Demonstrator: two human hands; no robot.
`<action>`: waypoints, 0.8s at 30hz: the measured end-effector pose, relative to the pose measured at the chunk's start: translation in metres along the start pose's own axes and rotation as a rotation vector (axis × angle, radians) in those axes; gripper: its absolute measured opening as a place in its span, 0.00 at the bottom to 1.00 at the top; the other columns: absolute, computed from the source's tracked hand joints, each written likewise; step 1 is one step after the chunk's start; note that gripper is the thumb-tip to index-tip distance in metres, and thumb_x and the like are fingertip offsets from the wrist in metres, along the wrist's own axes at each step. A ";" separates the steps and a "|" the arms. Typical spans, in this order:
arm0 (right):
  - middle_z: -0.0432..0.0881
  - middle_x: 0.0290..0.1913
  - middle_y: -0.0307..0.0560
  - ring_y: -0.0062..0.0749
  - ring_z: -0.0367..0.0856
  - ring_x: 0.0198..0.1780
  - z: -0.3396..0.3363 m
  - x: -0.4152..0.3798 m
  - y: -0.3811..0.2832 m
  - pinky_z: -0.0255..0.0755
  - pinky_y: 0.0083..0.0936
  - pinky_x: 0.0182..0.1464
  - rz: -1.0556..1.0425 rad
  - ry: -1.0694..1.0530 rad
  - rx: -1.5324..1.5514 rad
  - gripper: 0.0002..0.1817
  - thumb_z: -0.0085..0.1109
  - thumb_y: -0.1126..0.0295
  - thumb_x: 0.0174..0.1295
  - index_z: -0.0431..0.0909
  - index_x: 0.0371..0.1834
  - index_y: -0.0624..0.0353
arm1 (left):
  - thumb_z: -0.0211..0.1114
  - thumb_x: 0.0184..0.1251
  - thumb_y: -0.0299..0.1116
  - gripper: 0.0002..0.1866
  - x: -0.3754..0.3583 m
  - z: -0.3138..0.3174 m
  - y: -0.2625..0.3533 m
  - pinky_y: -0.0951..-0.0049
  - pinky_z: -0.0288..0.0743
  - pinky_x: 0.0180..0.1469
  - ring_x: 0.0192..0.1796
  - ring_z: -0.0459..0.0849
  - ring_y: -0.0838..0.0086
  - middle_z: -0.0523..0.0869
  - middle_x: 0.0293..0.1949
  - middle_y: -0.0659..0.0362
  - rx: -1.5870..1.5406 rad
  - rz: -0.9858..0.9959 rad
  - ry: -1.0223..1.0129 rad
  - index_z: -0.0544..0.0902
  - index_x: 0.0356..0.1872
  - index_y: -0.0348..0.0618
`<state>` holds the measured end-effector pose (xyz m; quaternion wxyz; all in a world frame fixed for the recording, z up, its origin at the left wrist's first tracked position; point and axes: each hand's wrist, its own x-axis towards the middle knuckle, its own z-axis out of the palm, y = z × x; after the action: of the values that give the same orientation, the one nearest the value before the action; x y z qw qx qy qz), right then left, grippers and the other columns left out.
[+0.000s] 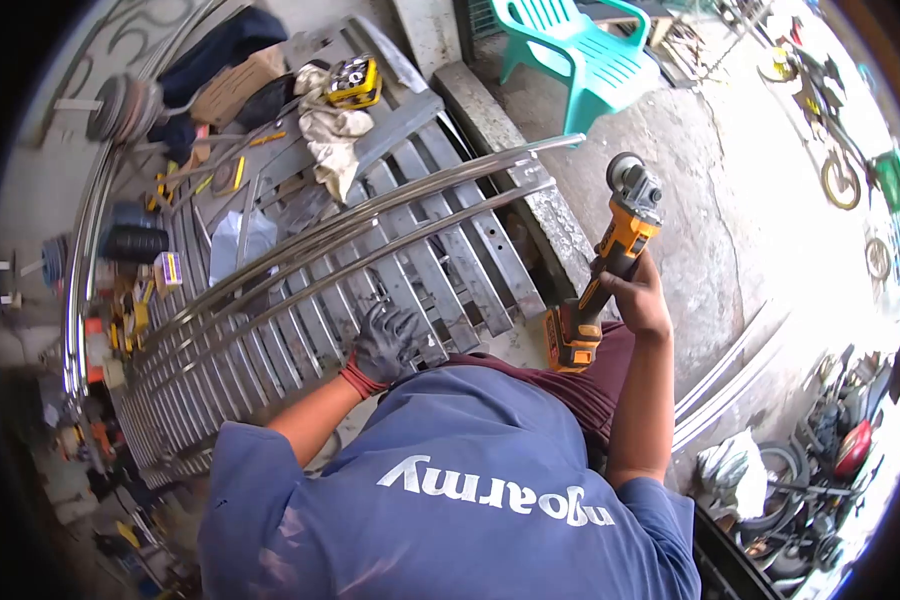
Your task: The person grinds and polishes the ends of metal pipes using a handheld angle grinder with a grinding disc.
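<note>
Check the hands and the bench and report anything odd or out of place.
Only the left hand is gloved; the right hand, holding the angle grinder, looks bare, an odd mismatch. On the bench, a crumpled pale cloth beside the yellow box looks untidy. No spill is visible.

orange and black on the grinder (pixel 626 234) in my right fingers (pixel 620 286), silver-grey at its head (pixel 634 184)! my left fingers (pixel 401 323) in a dark grey glove (pixel 375 352), red at the cuff (pixel 363 378). blue across my shirt (pixel 450 540), white letters (pixel 460 484) on it, maroon down my trousers (pixel 615 392)! grey slats (pixel 498 242) striping the table (pixel 440 155), yellow and black on the box (pixel 358 84), and there's turquoise all over the chair (pixel 608 66)!
</note>
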<state>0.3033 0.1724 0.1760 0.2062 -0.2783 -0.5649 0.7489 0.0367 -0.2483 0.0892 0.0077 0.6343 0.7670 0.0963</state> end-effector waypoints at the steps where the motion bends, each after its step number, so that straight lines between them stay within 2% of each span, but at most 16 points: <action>1: 0.85 0.57 0.46 0.33 0.86 0.57 0.019 0.001 -0.012 0.81 0.36 0.64 0.000 -0.073 -0.066 0.37 0.78 0.78 0.60 0.71 0.74 0.63 | 0.69 0.71 0.43 0.32 -0.012 -0.003 0.008 0.41 0.61 0.84 0.73 0.79 0.53 0.83 0.71 0.50 -0.054 -0.020 -0.002 0.82 0.74 0.40; 2: 0.86 0.57 0.45 0.32 0.86 0.57 0.039 0.001 -0.022 0.81 0.35 0.64 0.003 -0.147 -0.131 0.39 0.83 0.76 0.60 0.72 0.74 0.64 | 0.68 0.71 0.44 0.33 -0.025 -0.004 0.014 0.41 0.61 0.84 0.74 0.79 0.53 0.83 0.71 0.50 -0.109 -0.041 -0.004 0.82 0.74 0.40; 3: 0.86 0.56 0.43 0.30 0.87 0.56 0.051 0.005 -0.029 0.82 0.34 0.63 0.058 -0.247 -0.185 0.44 0.90 0.74 0.53 0.73 0.73 0.64 | 0.67 0.74 0.45 0.33 -0.040 0.004 0.017 0.41 0.57 0.87 0.77 0.77 0.54 0.83 0.73 0.51 -0.126 -0.049 0.080 0.82 0.76 0.41; 4: 0.87 0.53 0.41 0.29 0.87 0.55 0.078 0.005 -0.047 0.82 0.33 0.60 0.052 -0.320 -0.300 0.42 0.91 0.75 0.47 0.78 0.68 0.64 | 0.67 0.74 0.45 0.32 -0.049 0.006 0.020 0.41 0.55 0.88 0.78 0.77 0.54 0.83 0.74 0.51 -0.103 -0.118 0.129 0.82 0.75 0.42; 6: 0.86 0.42 0.37 0.28 0.87 0.46 0.110 0.010 -0.047 0.82 0.30 0.50 0.088 -0.488 -0.497 0.35 0.88 0.77 0.41 0.84 0.57 0.61 | 0.67 0.76 0.45 0.31 -0.063 0.011 0.030 0.41 0.53 0.89 0.80 0.75 0.55 0.83 0.75 0.52 -0.066 -0.268 0.215 0.83 0.75 0.43; 8: 0.85 0.39 0.37 0.26 0.86 0.39 0.120 0.016 -0.017 0.81 0.29 0.43 0.051 -0.592 -0.562 0.31 0.80 0.81 0.39 0.85 0.53 0.61 | 0.67 0.77 0.44 0.29 -0.070 0.006 0.034 0.42 0.50 0.90 0.81 0.75 0.55 0.82 0.77 0.53 -0.096 -0.434 0.335 0.82 0.76 0.46; 10: 0.88 0.37 0.39 0.28 0.88 0.39 0.112 0.029 0.012 0.85 0.31 0.45 0.303 -0.738 -0.432 0.33 0.79 0.82 0.38 0.85 0.56 0.63 | 0.67 0.78 0.45 0.28 -0.085 0.001 0.048 0.41 0.51 0.89 0.81 0.75 0.54 0.82 0.78 0.54 -0.131 -0.629 0.481 0.83 0.74 0.47; 12: 0.87 0.35 0.39 0.28 0.88 0.35 0.142 0.010 0.002 0.85 0.31 0.42 0.272 -0.689 -0.489 0.29 0.77 0.83 0.38 0.86 0.51 0.63 | 0.69 0.78 0.43 0.28 -0.112 -0.001 0.073 0.43 0.49 0.90 0.83 0.73 0.55 0.82 0.78 0.55 -0.047 -0.799 0.531 0.83 0.75 0.48; 14: 0.88 0.33 0.40 0.28 0.89 0.34 0.134 0.014 0.014 0.84 0.30 0.38 0.306 -0.809 -0.500 0.18 0.80 0.82 0.44 0.85 0.39 0.62 | 0.69 0.77 0.42 0.28 -0.138 -0.001 0.105 0.44 0.47 0.91 0.84 0.72 0.56 0.82 0.79 0.54 -0.003 -0.939 0.568 0.83 0.76 0.48; 15: 0.88 0.32 0.40 0.28 0.89 0.34 0.130 0.016 0.020 0.83 0.29 0.37 0.305 -0.817 -0.561 0.17 0.81 0.81 0.46 0.85 0.39 0.62 | 0.70 0.76 0.42 0.29 -0.156 0.000 0.125 0.43 0.45 0.91 0.85 0.71 0.56 0.81 0.79 0.53 -0.009 -1.012 0.485 0.83 0.76 0.47; 18: 0.87 0.33 0.38 0.26 0.87 0.34 0.119 0.011 0.026 0.83 0.29 0.38 0.318 -0.842 -0.742 0.16 0.83 0.79 0.51 0.85 0.41 0.61 | 0.70 0.76 0.42 0.29 -0.202 0.040 0.199 0.42 0.47 0.90 0.83 0.72 0.56 0.82 0.77 0.51 0.079 -1.310 0.478 0.83 0.74 0.44; 20: 0.87 0.36 0.37 0.24 0.87 0.37 0.111 0.001 0.035 0.83 0.29 0.41 0.160 -0.893 -0.784 0.19 0.82 0.79 0.52 0.86 0.46 0.62 | 0.71 0.75 0.43 0.30 -0.240 0.096 0.264 0.41 0.55 0.87 0.79 0.77 0.54 0.83 0.76 0.49 0.156 -1.593 0.494 0.82 0.74 0.42; 21: 0.88 0.39 0.37 0.24 0.87 0.39 0.106 -0.007 0.037 0.84 0.30 0.44 0.116 -0.908 -0.820 0.22 0.82 0.80 0.52 0.85 0.50 0.62 | 0.67 0.76 0.46 0.25 -0.255 0.113 0.301 0.38 0.63 0.82 0.74 0.83 0.54 0.87 0.71 0.47 0.049 -1.787 0.413 0.87 0.66 0.41; 22: 0.88 0.38 0.38 0.24 0.87 0.38 0.100 -0.013 0.036 0.84 0.30 0.43 0.109 -0.931 -0.862 0.21 0.82 0.81 0.52 0.85 0.49 0.62 | 0.64 0.76 0.48 0.22 -0.289 0.173 0.334 0.41 0.74 0.74 0.66 0.89 0.51 0.92 0.62 0.42 -0.050 -1.888 0.201 0.92 0.54 0.40; 23: 0.88 0.38 0.38 0.24 0.87 0.37 0.091 -0.013 0.044 0.84 0.31 0.42 0.094 -0.967 -0.811 0.21 0.82 0.81 0.51 0.85 0.48 0.62 | 0.60 0.76 0.49 0.23 -0.299 0.155 0.362 0.45 0.81 0.66 0.60 0.92 0.47 0.94 0.56 0.41 -0.473 -2.018 -0.176 0.94 0.49 0.41; 24: 0.88 0.38 0.39 0.24 0.87 0.37 0.079 -0.016 0.051 0.84 0.31 0.42 0.088 -0.990 -0.770 0.21 0.83 0.81 0.51 0.85 0.48 0.62 | 0.59 0.76 0.48 0.23 -0.319 0.174 0.400 0.49 0.84 0.63 0.62 0.91 0.43 0.94 0.56 0.43 -0.595 -1.859 -0.394 0.94 0.50 0.41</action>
<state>0.2646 0.0908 0.1462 -0.2259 0.0239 -0.8107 0.5396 0.5112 -0.4644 -0.0541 0.3659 -0.2417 0.8888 0.1333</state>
